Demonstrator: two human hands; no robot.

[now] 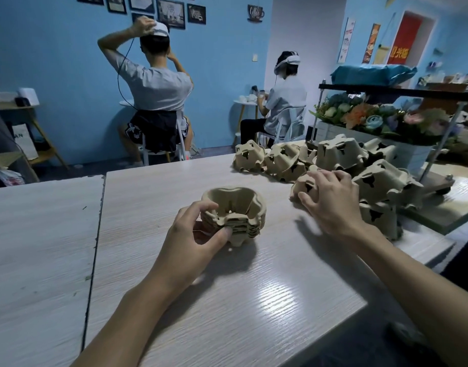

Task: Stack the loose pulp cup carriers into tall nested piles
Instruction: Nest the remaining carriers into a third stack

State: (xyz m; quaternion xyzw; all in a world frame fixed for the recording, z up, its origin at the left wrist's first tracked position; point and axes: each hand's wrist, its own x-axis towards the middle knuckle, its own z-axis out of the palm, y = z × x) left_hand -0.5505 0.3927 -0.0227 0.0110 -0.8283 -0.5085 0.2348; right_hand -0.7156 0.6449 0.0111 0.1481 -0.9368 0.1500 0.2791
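Observation:
A short nested pile of brown pulp cup carriers [241, 213] stands open side up on the pale wooden table [254, 287]. My left hand [198, 234] grips its near left side, thumb on the layered rims. To the right, my right hand [330, 200] lies over a loose upside-down carrier [303, 185], with fingers curled around it. Behind and to the right of that hand lies a heap of several loose carriers [338, 154], most upside down.
A shelf frame with artificial flowers [373, 117] and a white box stands behind the heap at the right. Two people sit on chairs [159, 154] beyond the table, backs turned. A seam [95, 234] separates this table from another on the left.

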